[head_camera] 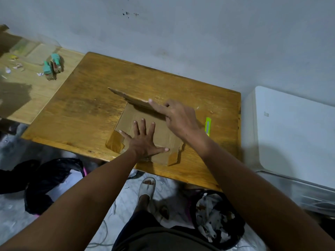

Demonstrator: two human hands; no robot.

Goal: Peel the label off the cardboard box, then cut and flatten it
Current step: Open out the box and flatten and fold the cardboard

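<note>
The cardboard box (130, 115) lies opened out on the wooden table (81, 105), with brown tape on its near corners. My left hand (145, 140) presses flat on the lying panel, fingers spread. My right hand (177, 116) rests on the far flap (126, 96), which stands tilted up from the table; its fingers lie along the flap's upper edge. A yellow-green utility knife (208, 126) lies on the table just right of my right wrist, untouched.
A white appliance (293, 133) stands to the right of the table. A bin of paper scraps (213, 223) sits on the floor below the near edge. A lower table at left holds two green-capped items (52, 68) and litter. Dark bags (45, 178) lie on the floor.
</note>
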